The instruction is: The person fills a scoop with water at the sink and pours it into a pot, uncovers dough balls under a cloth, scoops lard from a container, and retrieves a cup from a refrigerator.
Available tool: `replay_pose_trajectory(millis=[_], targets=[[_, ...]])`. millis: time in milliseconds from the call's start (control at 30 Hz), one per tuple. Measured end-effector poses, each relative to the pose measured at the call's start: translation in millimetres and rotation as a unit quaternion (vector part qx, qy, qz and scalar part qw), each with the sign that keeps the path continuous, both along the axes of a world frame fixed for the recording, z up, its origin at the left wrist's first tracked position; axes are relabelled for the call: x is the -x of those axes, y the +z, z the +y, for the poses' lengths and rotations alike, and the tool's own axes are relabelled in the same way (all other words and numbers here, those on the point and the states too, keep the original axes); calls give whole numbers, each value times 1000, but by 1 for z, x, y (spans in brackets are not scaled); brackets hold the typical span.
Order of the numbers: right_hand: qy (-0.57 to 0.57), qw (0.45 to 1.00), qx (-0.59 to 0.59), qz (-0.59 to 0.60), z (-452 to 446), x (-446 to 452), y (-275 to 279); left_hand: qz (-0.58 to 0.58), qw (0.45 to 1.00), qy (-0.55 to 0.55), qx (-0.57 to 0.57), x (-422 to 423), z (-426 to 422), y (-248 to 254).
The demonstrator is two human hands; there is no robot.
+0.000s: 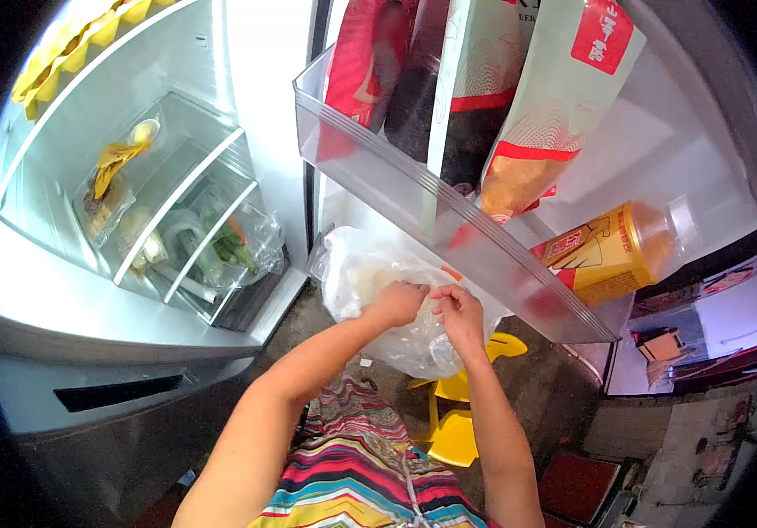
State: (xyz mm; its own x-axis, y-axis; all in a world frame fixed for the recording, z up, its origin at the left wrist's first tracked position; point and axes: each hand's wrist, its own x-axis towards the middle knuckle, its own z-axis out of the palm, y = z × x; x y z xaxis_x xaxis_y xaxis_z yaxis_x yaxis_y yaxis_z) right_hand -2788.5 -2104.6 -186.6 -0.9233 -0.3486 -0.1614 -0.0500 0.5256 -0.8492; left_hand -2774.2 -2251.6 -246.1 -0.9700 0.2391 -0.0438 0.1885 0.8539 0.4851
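A white, partly see-through plastic bag [405,339] hangs low in the middle of the head view, beneath the fridge door's shelf bin. My left hand [400,304] is closed on the bag's upper part, its fingers curled inward. Close beside it on the right, my right hand [458,311] has its fingers bent together in a pinch at the bag's edge; what lies between the fingertips is too small to make out. Pale contents show through the plastic, and a small orange patch is visible near its top right.
Left, the open fridge has a glass shelf [176,123] and bagged greens [236,246]. The door bin [449,202] holds tall packets [537,132] and an orange-labelled bottle [616,251]. Below stands a yellow chair [455,438]. Right lies a dark red box [579,486].
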Motion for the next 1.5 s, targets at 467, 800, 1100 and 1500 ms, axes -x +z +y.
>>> replay_pose_trajectory(millis=[467, 800, 1100, 1500], targets=[[41, 978, -41, 201, 23, -51, 60, -8, 997, -42, 72, -14, -32, 25], [-127, 970, -109, 177, 94, -68, -1, 82, 969, 125, -198, -59, -67, 113], [99, 915, -254, 295, -27, -36, -21, 310, 688, 383, -532, -127, -81, 93], [212, 937, -102, 259, 9, -25, -29, 47, 564, 273, -778, -51, 0, -2]])
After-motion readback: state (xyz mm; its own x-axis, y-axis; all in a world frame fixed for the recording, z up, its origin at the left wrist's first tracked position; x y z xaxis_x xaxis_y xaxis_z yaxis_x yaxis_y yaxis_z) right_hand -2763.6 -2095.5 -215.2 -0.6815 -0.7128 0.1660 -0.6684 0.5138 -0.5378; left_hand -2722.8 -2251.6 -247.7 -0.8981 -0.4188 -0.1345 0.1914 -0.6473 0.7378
